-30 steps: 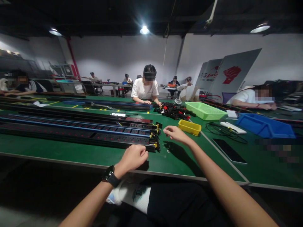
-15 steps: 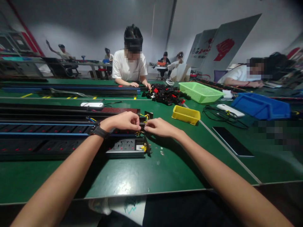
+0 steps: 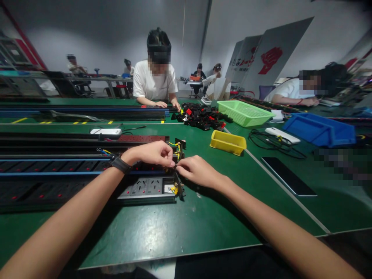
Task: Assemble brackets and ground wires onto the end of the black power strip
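My left hand [image 3: 155, 153], closed in a pinch, is at the right end of the blue-edged power strip [image 3: 43, 174]. My right hand [image 3: 200, 170] pinches from the other side, its fingertips almost meeting the left ones. What lies between the fingers is too small and too covered to make out. Nearer to me lies a black power strip [image 3: 145, 186] with sockets and red buttons. At its open end are yellow wiring [image 3: 174, 190] and a dark end cap [image 3: 180, 186]. Beyond my hands, another end cap [image 3: 180, 144] hangs by yellow-green wires at a strip with red-brown sockets [image 3: 143, 138].
A yellow bin [image 3: 228, 143] and a phone [image 3: 287, 176] lie to the right on the green table [image 3: 221, 221]. Farther back are a heap of black and red parts [image 3: 200, 116], a green basket [image 3: 244, 113] and a blue bin [image 3: 319, 130]. A person [image 3: 155, 81] works opposite.
The camera view has shifted slightly. Both hands stay pinched at the strip's end, their fingertips now closer together. In the background, one person's raised arm has come down.
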The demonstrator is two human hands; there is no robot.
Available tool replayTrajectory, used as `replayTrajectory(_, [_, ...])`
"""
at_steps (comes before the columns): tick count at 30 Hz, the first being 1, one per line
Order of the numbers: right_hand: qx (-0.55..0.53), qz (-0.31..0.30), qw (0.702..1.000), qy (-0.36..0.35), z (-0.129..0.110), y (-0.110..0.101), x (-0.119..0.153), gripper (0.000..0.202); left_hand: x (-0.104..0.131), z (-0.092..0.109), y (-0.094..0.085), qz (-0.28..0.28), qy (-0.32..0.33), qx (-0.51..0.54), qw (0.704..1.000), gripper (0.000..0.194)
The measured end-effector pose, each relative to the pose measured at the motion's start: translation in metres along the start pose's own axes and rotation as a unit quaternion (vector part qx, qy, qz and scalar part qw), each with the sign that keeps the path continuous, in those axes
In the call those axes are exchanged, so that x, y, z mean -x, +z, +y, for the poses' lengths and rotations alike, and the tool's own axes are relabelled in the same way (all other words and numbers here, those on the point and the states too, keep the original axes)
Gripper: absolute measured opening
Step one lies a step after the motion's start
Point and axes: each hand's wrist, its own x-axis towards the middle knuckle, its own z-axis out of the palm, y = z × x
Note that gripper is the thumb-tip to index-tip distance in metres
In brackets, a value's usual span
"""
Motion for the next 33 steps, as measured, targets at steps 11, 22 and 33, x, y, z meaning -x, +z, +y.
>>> replayTrajectory(11, [-0.074, 0.142, 0.984, 0.076, 0.012, 0.022, 0.026, 0.019, 0.006, -0.009, 0.011, 0.033, 0.005, -0.004, 0.999, 0.024])
replayTrajectory(22, [-0.208, 0.164, 0.947, 0.182, 0.014, 0.020, 0.024, 0.032, 0.004, -0.009, 0.015, 0.041, 0.013, -0.018, 0.999, 0.012])
replayTrajectory(33, [-0.425, 0.135, 0.850, 0.280, 0.009, 0.020, 0.020, 0.042, 0.005, -0.005, 0.016, 0.050, 0.011, -0.048, 0.998, 0.011])
